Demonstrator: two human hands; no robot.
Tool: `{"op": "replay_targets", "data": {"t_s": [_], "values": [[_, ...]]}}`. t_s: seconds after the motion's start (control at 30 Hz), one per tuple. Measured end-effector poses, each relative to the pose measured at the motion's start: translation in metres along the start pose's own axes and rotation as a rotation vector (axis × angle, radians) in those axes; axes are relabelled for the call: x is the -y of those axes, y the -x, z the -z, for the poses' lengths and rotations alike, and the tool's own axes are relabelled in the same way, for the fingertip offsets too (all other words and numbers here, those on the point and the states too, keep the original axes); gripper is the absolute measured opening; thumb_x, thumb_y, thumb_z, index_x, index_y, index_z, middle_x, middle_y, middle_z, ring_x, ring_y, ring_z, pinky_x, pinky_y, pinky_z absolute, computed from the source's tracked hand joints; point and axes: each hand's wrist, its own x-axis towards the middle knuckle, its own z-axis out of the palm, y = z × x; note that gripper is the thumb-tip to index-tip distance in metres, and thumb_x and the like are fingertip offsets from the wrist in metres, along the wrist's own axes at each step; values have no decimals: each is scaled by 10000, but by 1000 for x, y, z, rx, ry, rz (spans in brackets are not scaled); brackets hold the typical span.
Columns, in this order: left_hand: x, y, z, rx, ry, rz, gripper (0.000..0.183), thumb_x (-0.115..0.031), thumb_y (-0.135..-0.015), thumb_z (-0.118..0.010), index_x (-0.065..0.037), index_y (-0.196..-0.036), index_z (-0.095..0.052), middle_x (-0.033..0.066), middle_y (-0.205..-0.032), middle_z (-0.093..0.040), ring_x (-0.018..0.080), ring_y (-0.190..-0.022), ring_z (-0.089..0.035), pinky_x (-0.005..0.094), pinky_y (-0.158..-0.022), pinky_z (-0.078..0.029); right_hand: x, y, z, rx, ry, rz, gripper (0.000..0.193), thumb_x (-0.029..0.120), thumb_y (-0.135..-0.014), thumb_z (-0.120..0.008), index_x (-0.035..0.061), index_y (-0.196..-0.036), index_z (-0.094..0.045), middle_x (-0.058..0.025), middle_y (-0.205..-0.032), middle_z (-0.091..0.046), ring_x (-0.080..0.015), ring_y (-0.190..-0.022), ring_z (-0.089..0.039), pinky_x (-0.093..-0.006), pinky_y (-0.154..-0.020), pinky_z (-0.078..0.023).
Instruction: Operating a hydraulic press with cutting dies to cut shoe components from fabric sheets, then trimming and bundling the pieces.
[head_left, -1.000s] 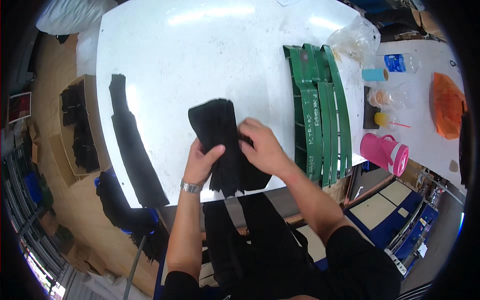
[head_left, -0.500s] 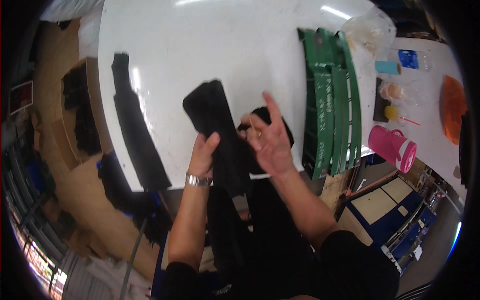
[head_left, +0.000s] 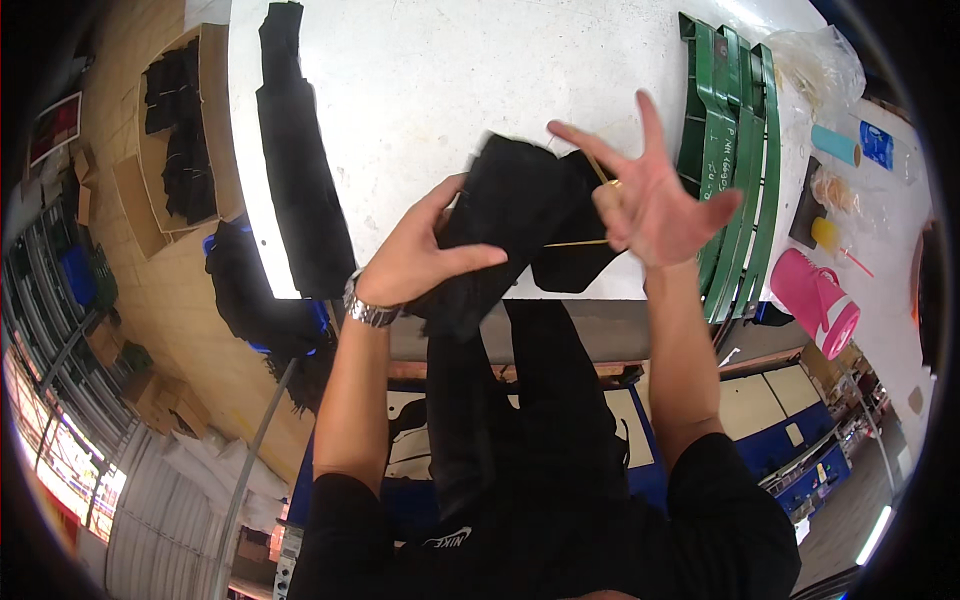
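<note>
My left hand (head_left: 415, 265) grips a folded black cloth (head_left: 510, 210) at the near edge of the white table (head_left: 450, 80), thumb on top. My right hand (head_left: 660, 200) is at the cloth's right end with fingers spread wide. A thin tan rubber band (head_left: 575, 243) is stretched from those fingers across the cloth. More black fabric hangs from the table edge down over my lap.
A stack of green straps (head_left: 725, 150) lies right of my hands. A pink cup (head_left: 815, 300), a plastic bag (head_left: 820, 65) and small items sit at far right. A long black cloth strip (head_left: 300, 170) lies at left, beside a cardboard box (head_left: 180, 130) of black pieces.
The folded cloth has been lifted nearer to me. My right hand came off the cloth, spread its fingers and now stretches the rubber band over it.
</note>
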Motion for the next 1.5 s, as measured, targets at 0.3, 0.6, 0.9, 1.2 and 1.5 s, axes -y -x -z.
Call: {"op": "replay_targets", "data": {"t_s": [0.3, 0.6, 0.9, 1.2, 1.5], "values": [[-3, -11, 12, -219, -250, 119, 683, -229, -839, -842, 110, -1295, -462, 154, -992, -715, 163, -807, -701, 292, -700, -568, -38, -33, -107, 383, 1641, -191, 975, 316, -744, -866, 99, -1556, -372, -175, -1374, -608, -128, -536, -545, -238, -500, -467], [20, 12, -2, -147, 279, 140, 723, -52, -841, -819, 73, -1415, -398, 169, -1190, -659, 178, -1037, -665, 320, -882, -572, -81, 33, -7, -343, 1301, 60, 447, 45, -852, -765, -8, -1266, -605, -27, -895, -616, -64, -733, -568, -207, -691, -490], [21, 9, -5, -308, 346, 102, 586, -52, -859, -797, 55, -1333, -470, 150, -1171, -678, 171, -975, -689, 303, -835, -588, -114, 36, -26, -597, 934, -6, 337, 75, -897, -747, 7, -1210, -641, -62, -1092, -615, -121, -921, -592, -258, -783, -496], [17, 14, -1, -263, 278, 118, 424, -43, -862, -786, 59, -1223, -589, 118, -1084, -712, 144, -945, -688, 292, -832, -579, -78, 25, -36, -199, 1434, -40, 83, -25, -923, -646, 10, -959, -580, -94, -977, -630, -170, -877, -613, -367, -909, -513], [23, 18, -8, -326, 558, -48, 464, -55, -832, -821, 14, -1232, -598, 96, -1129, -706, 149, -967, -685, 312, -877, -565, -37, 37, -27, -362, -70, 267, 890, 428, -857, -787, 104, -1530, -305, -250, -1236, -575, -153, -770, -591, -487, -897, -520]]}}
